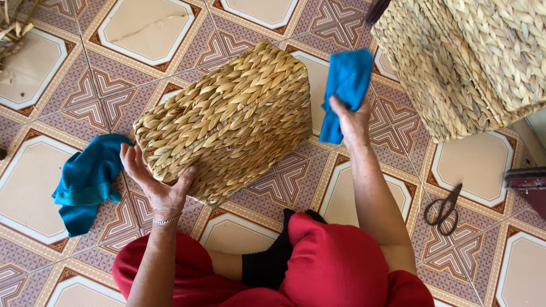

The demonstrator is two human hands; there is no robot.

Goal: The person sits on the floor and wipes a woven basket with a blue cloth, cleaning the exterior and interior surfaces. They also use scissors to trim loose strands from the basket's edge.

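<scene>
Left hand (156,185) cupping near lower corner of woven seagrass basket (227,122), fingers wrapping its edge, tilting it on tiled floor (34,182). Right hand (351,122) pinching blue cloth (344,91) closed, beside basket's far end, not touching it. Basket judging light, stiff-walled, rough weave giving sure grip; corners and rim looking best holds. Second teal cloth (85,182) lying left; scissors (443,210) lying right.
</scene>
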